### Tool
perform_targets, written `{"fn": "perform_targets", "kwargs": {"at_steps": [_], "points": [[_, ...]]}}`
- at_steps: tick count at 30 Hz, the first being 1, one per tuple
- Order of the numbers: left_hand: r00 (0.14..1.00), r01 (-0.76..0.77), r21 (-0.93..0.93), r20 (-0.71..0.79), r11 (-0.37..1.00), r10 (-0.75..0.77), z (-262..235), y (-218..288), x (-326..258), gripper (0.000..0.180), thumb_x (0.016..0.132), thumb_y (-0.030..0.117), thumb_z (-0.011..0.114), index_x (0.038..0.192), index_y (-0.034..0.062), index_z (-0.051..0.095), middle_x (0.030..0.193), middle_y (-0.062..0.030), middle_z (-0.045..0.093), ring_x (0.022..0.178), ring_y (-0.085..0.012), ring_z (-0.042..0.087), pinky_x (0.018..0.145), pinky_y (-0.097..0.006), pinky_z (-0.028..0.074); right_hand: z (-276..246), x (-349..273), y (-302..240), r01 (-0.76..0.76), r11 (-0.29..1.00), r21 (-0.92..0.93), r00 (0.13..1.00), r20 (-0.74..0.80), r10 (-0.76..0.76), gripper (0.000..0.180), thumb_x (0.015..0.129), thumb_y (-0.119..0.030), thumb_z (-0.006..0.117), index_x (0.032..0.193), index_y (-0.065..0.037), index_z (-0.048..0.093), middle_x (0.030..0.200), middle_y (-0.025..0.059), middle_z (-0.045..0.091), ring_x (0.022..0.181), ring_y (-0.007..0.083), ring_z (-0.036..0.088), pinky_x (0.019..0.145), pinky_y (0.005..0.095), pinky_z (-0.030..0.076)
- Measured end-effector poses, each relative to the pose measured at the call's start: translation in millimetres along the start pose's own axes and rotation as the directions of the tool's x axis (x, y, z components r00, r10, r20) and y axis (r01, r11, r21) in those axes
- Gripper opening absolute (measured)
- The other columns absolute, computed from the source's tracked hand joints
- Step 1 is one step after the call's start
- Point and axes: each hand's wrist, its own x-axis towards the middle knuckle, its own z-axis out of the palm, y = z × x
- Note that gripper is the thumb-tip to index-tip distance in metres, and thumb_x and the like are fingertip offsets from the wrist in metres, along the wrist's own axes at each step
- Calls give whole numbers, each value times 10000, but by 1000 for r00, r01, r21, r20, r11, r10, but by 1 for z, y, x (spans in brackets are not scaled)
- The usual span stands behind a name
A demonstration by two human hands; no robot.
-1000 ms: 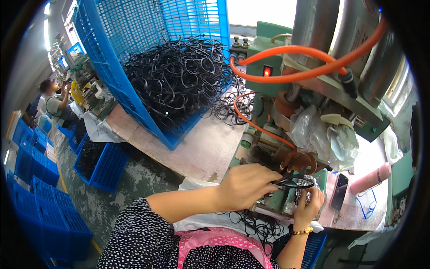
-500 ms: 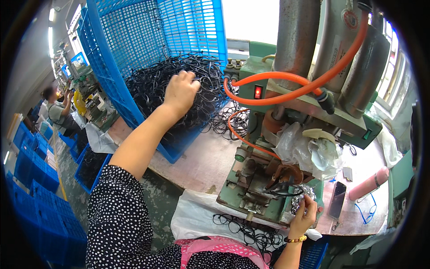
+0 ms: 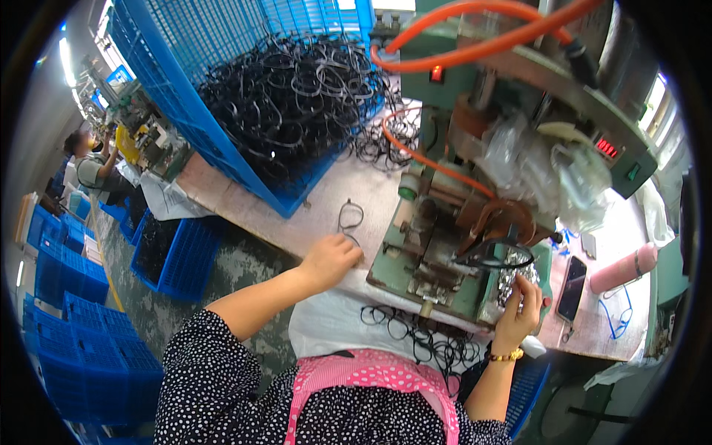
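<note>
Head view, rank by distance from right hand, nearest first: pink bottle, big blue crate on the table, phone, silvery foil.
From the right hand:
1. Silvery foil, immediately beyond it
2. Phone, to its right
3. Pink bottle, farther right
4. Big blue crate, far left

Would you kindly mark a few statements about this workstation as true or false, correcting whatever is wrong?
1. The large blue basket holds tangled black pieces. True.
2. The thick looping hose is green. False: that hose is orange.
3. The left hand is outside the basket, close to a thin black loop. True.
4. In the picture, the phone lies left of the pink bottle. True.
5. The right hand is touching the phone. False: it is apart from the phone, at the shiny silvery pile.
</note>
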Motion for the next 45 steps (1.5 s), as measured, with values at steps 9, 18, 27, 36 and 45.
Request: {"fn": "perform_targets", "kwargs": {"at_steps": [9, 18, 27, 36, 45], "points": [[846, 498, -613, 186, 613, -500, -37, 2, 23, 148, 879, 133, 721, 818, 37, 626, 725, -10, 599, 706, -137, 530, 615, -307, 422, 1, 4, -7, 31, 999, -9, 999, 7, -31, 177, 891, 77, 617, 1010, -23, 703, 1032, 108, 655, 930, 259, 627, 804, 345, 524], [710, 509, -848, 314, 150, -630, -7, -11, 48, 146, 916, 167, 733, 889, 66, 630, 726, 28, 577, 530, -43, 471, 440, -221, 367, -3, 10, -9, -45, 989, 141, 998, 52, 38, 146, 879, 77, 608, 960, -8, 695, 1014, 103, 662, 944, 235, 627, 844, 326, 506], [668, 421, -890, 173, 175, -724, 9, 11, 32, 58, 1007, 95, 587, 1000, 51, 551, 830, -27, 623, 667, -70, 527, 612, -215, 422, 3, 33, -71, -268, 758, 594, 962, 210, 176, 144, 890, 109, 590, 965, 10, 663, 1064, 99, 655, 1030, 192, 604, 938, 297, 458], [761, -139, -955, -271, 260, -589, -106, 72, 95, 169, 1050, 163, 558, 1108, 9, 523, 866, -112, 656, 694, -114, 588, 591, -215, 464, 36, 36, -116, -142, 766, 627, 988, 141, 68, 213, 856, 53, 685, 1055, -7, 641, 1080, 130, 632, 1053, 258, 606, 1064, 402, 397], [734, -215, -939, -338, 270, -589, -101, 73, 121, 173, 1047, 173, 577, 1067, 5, 543, 865, -89, 668, 710, -95, 588, 608, -212, 460, 39, 30, -127, -266, 675, 688, 962, 232, 143, 396, 877, 38, 685, 1233, 30, 513, 1040, 80, 644, 975, 136, 616, 1135, 419, 342]]}}
